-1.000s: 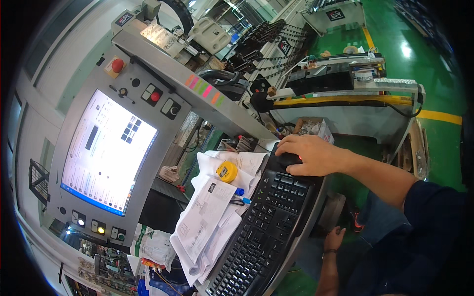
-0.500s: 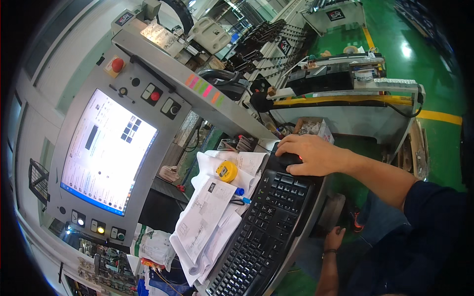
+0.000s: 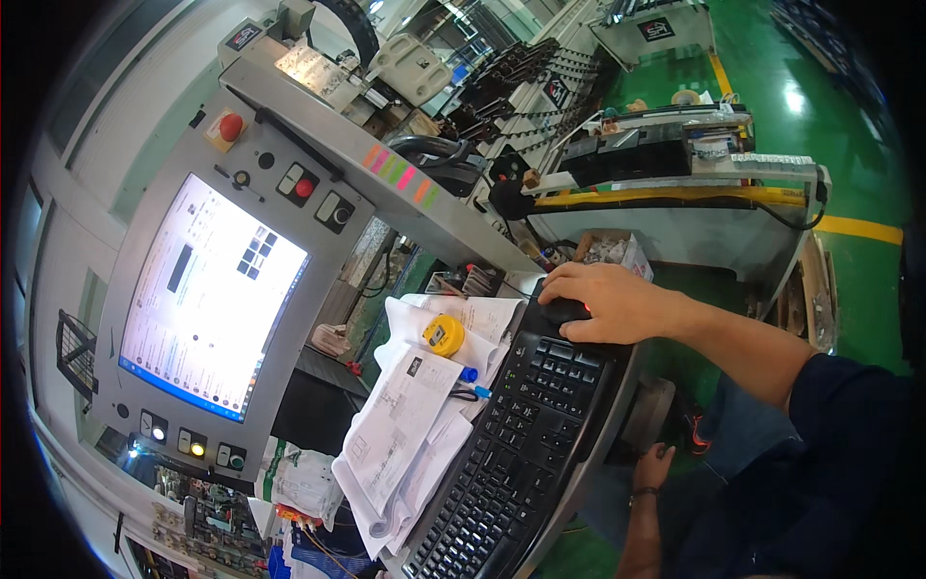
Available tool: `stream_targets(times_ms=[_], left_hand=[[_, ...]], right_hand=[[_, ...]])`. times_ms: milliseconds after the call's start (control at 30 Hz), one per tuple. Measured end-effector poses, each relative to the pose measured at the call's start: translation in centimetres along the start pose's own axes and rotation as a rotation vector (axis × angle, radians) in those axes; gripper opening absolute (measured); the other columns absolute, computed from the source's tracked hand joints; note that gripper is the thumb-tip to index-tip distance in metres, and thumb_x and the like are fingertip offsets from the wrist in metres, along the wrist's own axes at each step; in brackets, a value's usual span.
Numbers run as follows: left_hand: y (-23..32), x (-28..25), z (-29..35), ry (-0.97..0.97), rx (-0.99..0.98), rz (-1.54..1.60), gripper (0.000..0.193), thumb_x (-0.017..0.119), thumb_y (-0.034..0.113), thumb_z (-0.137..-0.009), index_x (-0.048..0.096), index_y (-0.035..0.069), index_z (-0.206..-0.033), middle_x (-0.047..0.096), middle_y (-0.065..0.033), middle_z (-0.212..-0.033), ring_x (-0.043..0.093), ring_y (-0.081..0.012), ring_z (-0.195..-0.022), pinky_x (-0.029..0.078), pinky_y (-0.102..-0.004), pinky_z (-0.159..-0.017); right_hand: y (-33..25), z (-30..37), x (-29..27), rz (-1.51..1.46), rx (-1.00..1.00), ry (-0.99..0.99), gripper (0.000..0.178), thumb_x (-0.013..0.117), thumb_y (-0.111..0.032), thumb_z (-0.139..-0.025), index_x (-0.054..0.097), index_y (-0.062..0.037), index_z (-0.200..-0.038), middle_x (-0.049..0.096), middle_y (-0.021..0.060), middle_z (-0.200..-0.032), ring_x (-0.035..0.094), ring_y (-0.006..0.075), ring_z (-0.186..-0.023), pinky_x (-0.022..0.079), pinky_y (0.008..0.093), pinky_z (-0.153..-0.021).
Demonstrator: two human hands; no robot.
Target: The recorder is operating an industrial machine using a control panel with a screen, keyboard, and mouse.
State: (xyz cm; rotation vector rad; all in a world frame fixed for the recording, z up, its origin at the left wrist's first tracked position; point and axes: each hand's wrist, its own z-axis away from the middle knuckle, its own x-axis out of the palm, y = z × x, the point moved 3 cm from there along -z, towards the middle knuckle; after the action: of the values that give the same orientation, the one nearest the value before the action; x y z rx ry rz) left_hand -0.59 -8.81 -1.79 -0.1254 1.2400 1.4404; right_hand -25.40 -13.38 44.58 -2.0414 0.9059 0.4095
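Observation:
My right hand (image 3: 612, 304) rests over a black computer mouse (image 3: 562, 311), its fingers curved round it; a small red glow shows at the mouse's side. The mouse sits at the far end of a black keyboard (image 3: 502, 463). Down beside my legs, apart from the keyboard, my left hand (image 3: 655, 467) hangs with fingers curled in and nothing visible in them; a dark band circles its wrist. A lit monitor (image 3: 212, 299) in a grey control panel (image 3: 154, 207) stands to the left, showing a mostly white page.
Between panel and keyboard lie paper drawings (image 3: 400, 425), a yellow tape measure (image 3: 443, 335) and a blue-capped marker (image 3: 469, 374). A red emergency button (image 3: 231, 126) tops the panel. Beyond the mouse stand a cardboard box (image 3: 617, 253) and a machine bed with a yellow rail (image 3: 666, 200).

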Motion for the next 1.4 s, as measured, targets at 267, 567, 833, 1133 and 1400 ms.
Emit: stream_targets(times_ms=[267, 567, 833, 1133, 1400], left_hand=[[-0.17, 0.07, -0.12, -0.013, -0.017, -0.010, 0.061, 0.072, 0.060, -0.106, 0.074, 0.014, -0.147, 0.081, -0.0136, -0.138, 0.075, -0.0359, -0.131, 0.057, -0.0471, -0.112], [0.15, -0.14, 0.03, -0.010, -0.014, -0.015, 0.061, 0.071, 0.059, -0.106, 0.074, 0.015, -0.147, 0.081, -0.0135, -0.138, 0.075, -0.0352, -0.132, 0.057, -0.0469, -0.112], [-0.06, -0.01, -0.12, -0.032, -0.030, -0.026, 0.061, 0.073, 0.059, -0.106, 0.074, 0.014, -0.147, 0.081, -0.0144, -0.138, 0.075, -0.0351, -0.132, 0.057, -0.0469, -0.113], [-0.34, 0.20, -0.22, -0.026, -0.032, -0.010, 0.061, 0.073, 0.059, -0.106, 0.074, 0.014, -0.147, 0.080, -0.0150, -0.140, 0.074, -0.0360, -0.133, 0.057, -0.0475, -0.113], [0.25, -0.30, 0.13, -0.033, -0.023, -0.011, 0.065, 0.072, 0.062, -0.105, 0.072, 0.015, -0.150, 0.079, -0.0156, -0.143, 0.073, -0.0353, -0.136, 0.055, -0.0484, -0.116]], right_hand=[[-0.37, -0.12, -0.30, -0.044, 0.045, -0.015, 0.051, 0.075, -0.031, -0.093, 0.070, -0.0051, -0.136, 0.070, 0.0197, -0.138, 0.072, 0.0428, -0.123, 0.058, 0.0515, -0.108], [-0.78, -0.23, -0.63, -0.066, 0.135, -0.048, 0.047, 0.075, -0.031, -0.092, 0.066, -0.0040, -0.130, 0.070, 0.0214, -0.130, 0.071, 0.0448, -0.119, 0.056, 0.0537, -0.104], [-0.82, -0.20, -0.63, -0.060, 0.113, -0.032, 0.047, 0.075, -0.031, -0.092, 0.066, -0.0039, -0.130, 0.070, 0.0211, -0.130, 0.071, 0.0445, -0.120, 0.056, 0.0534, -0.105], [-0.76, -0.19, -0.62, -0.050, 0.119, -0.050, 0.049, 0.075, -0.032, -0.094, 0.066, -0.0037, -0.133, 0.068, 0.0206, -0.136, 0.071, 0.0439, -0.123, 0.056, 0.0524, -0.107], [-0.46, -0.16, -0.44, -0.046, 0.104, -0.061, 0.055, 0.074, -0.032, -0.094, 0.066, -0.0049, -0.141, 0.068, 0.0206, -0.141, 0.071, 0.0429, -0.126, 0.056, 0.0514, -0.110]])
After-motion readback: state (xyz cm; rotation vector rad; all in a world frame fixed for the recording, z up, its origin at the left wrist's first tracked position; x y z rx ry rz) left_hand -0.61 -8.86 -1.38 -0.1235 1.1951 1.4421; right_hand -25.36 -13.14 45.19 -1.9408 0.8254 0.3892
